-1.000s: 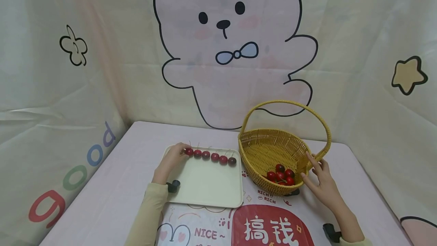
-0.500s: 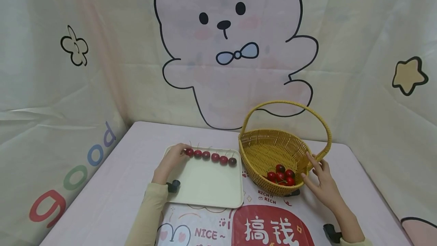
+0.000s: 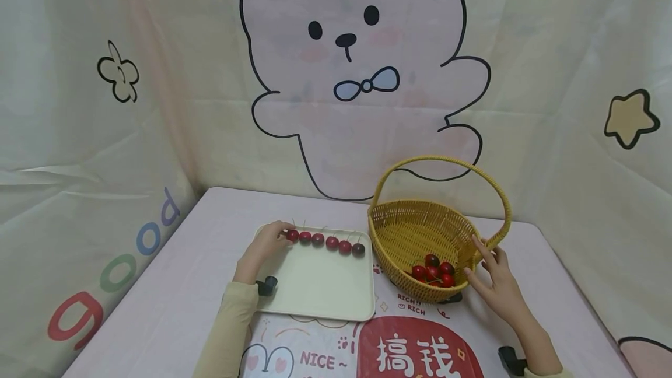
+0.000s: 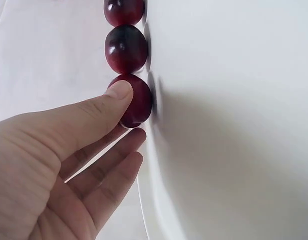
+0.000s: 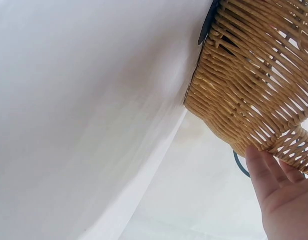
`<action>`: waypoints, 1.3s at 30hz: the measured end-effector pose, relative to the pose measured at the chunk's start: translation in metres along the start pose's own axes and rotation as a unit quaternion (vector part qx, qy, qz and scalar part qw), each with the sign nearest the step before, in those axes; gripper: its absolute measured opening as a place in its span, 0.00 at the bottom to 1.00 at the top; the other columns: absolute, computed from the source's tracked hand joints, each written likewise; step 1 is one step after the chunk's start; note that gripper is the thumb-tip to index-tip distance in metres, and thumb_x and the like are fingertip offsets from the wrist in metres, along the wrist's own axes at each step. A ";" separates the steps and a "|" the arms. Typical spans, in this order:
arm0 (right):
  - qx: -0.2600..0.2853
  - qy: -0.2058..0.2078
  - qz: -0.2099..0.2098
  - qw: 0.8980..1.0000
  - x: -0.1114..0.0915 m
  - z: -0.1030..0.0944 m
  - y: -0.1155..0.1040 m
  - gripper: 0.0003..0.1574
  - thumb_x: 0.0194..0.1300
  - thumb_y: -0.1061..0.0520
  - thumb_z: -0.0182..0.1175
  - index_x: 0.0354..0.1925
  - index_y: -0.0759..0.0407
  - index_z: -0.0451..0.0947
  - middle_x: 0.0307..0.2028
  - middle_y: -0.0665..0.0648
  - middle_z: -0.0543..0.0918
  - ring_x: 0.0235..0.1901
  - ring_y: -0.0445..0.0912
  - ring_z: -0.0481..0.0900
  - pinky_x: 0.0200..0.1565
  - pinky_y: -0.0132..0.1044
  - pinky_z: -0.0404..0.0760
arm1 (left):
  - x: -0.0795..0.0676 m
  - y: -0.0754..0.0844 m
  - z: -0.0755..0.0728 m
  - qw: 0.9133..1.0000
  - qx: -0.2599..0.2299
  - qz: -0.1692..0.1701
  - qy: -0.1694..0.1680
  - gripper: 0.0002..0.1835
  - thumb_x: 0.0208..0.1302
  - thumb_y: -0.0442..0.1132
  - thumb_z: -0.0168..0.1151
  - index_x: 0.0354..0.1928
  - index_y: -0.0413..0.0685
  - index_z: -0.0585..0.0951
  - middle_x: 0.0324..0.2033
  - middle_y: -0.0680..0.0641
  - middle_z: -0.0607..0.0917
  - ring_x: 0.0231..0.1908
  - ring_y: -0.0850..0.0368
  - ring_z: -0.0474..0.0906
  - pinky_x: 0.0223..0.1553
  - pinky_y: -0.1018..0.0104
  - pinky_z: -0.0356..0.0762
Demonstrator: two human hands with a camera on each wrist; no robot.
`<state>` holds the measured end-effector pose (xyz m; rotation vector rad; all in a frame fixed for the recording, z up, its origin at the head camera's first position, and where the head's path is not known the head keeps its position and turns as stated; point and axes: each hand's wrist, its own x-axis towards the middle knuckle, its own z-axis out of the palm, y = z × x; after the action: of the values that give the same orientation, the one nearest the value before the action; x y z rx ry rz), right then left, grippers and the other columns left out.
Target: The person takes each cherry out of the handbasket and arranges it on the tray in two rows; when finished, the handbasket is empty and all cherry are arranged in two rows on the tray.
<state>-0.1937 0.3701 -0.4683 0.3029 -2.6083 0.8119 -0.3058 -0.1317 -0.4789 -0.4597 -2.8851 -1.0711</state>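
In the head view, my left hand (image 3: pixel 268 245) reaches over the left end of a cream tray (image 3: pixel 317 287). Its thumb presses the end cherry (image 4: pixel 136 102) in the left wrist view, with the fingers behind it. That cherry touches its neighbour in a row of dark red cherries (image 3: pixel 332 243) along the tray's far edge, stems pointing away. To the right stands a yellow woven basket (image 3: pixel 409 226) with an arched handle (image 3: pixel 438 158). My right hand (image 3: pixel 499 290) rests spread, fingers nearly straight, on the basket's right side near the handle's foot.
Several red cherries (image 3: pixel 432 273) lie in the front of the basket. Under tray and basket is a white table (image 3: pixel 210 273) with a printed red patch (image 3: pixel 420 346) near the front. A bear-printed cloth (image 3: pixel 367 144) hangs behind, and similar cloth covers both sides.
Hands, cherries, tray and basket keep their places relative to one another. The whole head view has shifted slightly down and right.
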 end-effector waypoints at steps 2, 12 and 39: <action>-0.002 0.000 0.000 1.000 0.000 0.000 0.000 0.52 0.55 0.62 0.65 0.71 0.47 0.50 0.61 0.71 0.55 0.54 0.64 0.65 0.47 0.64 0.69 | 0.000 0.001 0.000 1.000 0.001 0.003 0.001 0.19 0.55 0.30 0.64 0.51 0.38 0.78 0.49 0.38 0.80 0.49 0.43 0.76 0.52 0.50 0.73; -0.004 -0.001 0.004 1.000 0.000 -0.001 -0.001 0.52 0.55 0.62 0.65 0.71 0.47 0.50 0.62 0.71 0.54 0.55 0.64 0.65 0.46 0.63 0.69 | 0.003 0.010 0.000 0.999 0.024 0.045 0.017 0.18 0.53 0.32 0.66 0.49 0.41 0.81 0.47 0.40 0.81 0.51 0.44 0.75 0.56 0.51 0.70; -0.004 -0.003 0.004 1.000 0.000 0.000 -0.001 0.52 0.55 0.61 0.65 0.71 0.46 0.49 0.61 0.72 0.55 0.54 0.65 0.66 0.47 0.64 0.69 | 0.006 0.047 0.030 0.997 0.029 0.068 0.029 0.16 0.55 0.38 0.66 0.46 0.46 0.82 0.45 0.46 0.82 0.50 0.50 0.76 0.54 0.56 0.72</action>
<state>-0.1932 0.3692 -0.4681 0.2944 -2.6185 0.8044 -0.2956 -0.0767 -0.4711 -0.6006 -2.7798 -0.9630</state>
